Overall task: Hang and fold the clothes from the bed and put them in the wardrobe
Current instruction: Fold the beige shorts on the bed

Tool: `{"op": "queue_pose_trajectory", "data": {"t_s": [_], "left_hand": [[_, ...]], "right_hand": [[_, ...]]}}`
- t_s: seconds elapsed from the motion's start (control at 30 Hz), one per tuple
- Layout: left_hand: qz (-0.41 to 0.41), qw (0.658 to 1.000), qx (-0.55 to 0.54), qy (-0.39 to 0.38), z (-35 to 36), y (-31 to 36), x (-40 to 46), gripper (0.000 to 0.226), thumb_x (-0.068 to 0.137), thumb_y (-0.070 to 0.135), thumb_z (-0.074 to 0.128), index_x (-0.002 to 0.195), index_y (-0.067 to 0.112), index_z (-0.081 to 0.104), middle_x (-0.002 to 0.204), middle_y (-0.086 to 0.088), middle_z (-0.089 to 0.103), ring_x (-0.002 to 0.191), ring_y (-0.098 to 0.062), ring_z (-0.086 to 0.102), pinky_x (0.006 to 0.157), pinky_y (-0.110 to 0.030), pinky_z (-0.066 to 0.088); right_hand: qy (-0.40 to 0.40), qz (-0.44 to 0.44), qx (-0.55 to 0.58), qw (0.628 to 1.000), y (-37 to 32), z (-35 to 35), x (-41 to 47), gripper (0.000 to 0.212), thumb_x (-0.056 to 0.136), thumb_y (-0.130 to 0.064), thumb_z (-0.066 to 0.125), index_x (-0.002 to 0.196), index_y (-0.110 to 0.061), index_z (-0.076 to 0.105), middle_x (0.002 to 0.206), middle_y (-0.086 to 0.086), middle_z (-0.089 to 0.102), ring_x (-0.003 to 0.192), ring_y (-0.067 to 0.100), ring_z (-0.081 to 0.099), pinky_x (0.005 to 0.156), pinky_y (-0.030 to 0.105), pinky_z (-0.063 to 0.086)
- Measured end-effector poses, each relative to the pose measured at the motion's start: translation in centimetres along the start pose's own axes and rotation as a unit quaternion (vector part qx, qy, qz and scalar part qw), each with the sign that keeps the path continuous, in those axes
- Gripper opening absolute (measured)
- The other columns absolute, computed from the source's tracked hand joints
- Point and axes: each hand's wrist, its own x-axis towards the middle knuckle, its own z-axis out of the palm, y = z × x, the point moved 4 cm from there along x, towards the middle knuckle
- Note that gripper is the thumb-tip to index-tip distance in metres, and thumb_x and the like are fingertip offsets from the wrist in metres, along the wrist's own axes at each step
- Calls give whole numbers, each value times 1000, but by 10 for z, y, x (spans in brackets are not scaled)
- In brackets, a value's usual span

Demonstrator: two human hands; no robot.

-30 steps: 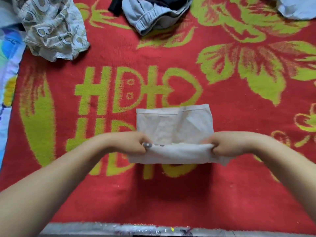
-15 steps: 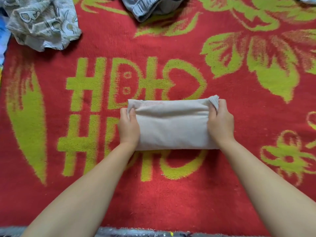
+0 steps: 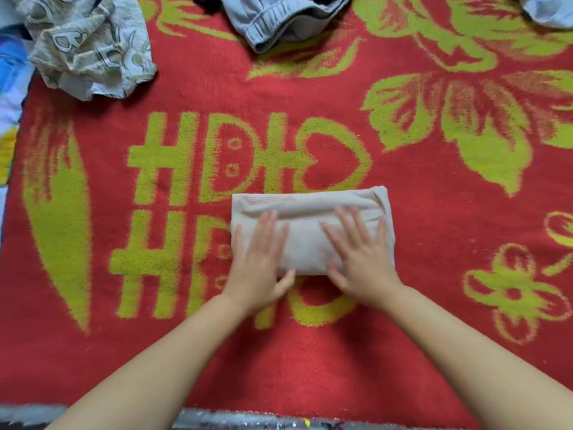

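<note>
A bed fills the view, covered by a red blanket (image 3: 310,352) with yellow-green flowers and large block characters woven in. The characters under the work spot look like a doubled figure, roughly "HDHO" over a second row, most likely a decorative double-happiness motif, not a brand.

The cloth (image 3: 310,231), a beige garment already folded into a compact rectangle, lies flat on the blanket near the middle, long side running left to right. The left hand (image 3: 259,259) and the right hand (image 3: 361,259) both rest palm-down on top of it, fingers spread and straight, pressing or smoothing; neither grip is closed on anything. The fingers are motion-blurred, so the exact contact cannot be read finely.

Along the cloth's far edge runs a thin line of small red print, too small to read. At its far right corner a loose fold (image 3: 379,195) bulges up.

The cloth looks light, soft and limp, with no stiffness of its own. It would likely sag and unfold if lifted by one corner, so the safer hold is from both short ends at once, or with a flat hand slid underneath and the other on top. It should not be slippery against the fuzzy blanket.

Still unfolded at the far side: a patterned garment (image 3: 90,48) at the left, a grey garment (image 3: 279,23) in the middle, and a pale one (image 3: 548,10) at the right corner. No wardrobe is in view.
</note>
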Motion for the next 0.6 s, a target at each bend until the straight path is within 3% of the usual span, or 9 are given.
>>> {"op": "queue_pose_trajectory", "data": {"t_s": [0.03,0.1,0.17,0.27,0.37,0.47,0.6], "left_hand": [[25,998,16,-59,12,11,-4,98,68,42,67,150,9,24,155,-21,17,144,-34,14,106,-68,17],[-6,987,35,-155,33,18,-5,111,72,36,65,148,21,-15,154,-16,-22,142,-29,-20,110,-65,1],[-45,979,55,-190,41,16,4,100,83,25,50,141,27,-31,147,-10,-39,136,-26,-36,110,-62,-9],[-56,972,75,-214,31,17,16,73,92,11,26,150,27,-15,157,-7,-22,145,-25,-19,111,-62,-5],[-94,968,28,-232,8,19,24,67,95,5,29,153,25,1,161,-3,-4,148,-25,-4,114,-57,6],[-123,961,-7,-245,-33,20,34,69,94,-1,34,153,23,7,161,0,5,147,-27,1,114,-56,9],[-143,966,6,-217,-106,10,43,76,91,-3,43,153,20,6,160,-2,9,147,-27,6,114,-58,13]], "right_hand": [[-53,-25,-11,998,-8,10,-3,96,64,-36,68,150,-24,28,156,16,22,144,39,13,101,75,8],[-155,-2,-3,988,-10,29,-4,109,66,-39,68,150,-34,-1,159,7,-9,144,37,-13,103,74,-6],[-213,25,-28,976,-7,40,1,111,75,-41,63,142,-39,-25,153,1,-31,142,34,-26,102,74,-10],[-253,33,-72,964,-11,38,11,87,93,-24,47,148,-39,-19,159,2,-23,145,36,-16,104,74,1],[-273,61,-30,960,-9,13,22,65,100,-12,31,152,-38,1,162,-1,-4,147,36,0,107,69,13],[-277,64,6,959,-14,-31,34,66,97,-6,32,152,-36,12,160,-1,14,143,34,16,106,59,28],[-265,8,-30,964,-37,-100,60,74,93,1,43,153,-30,13,155,4,25,138,36,27,101,54,39]]}}
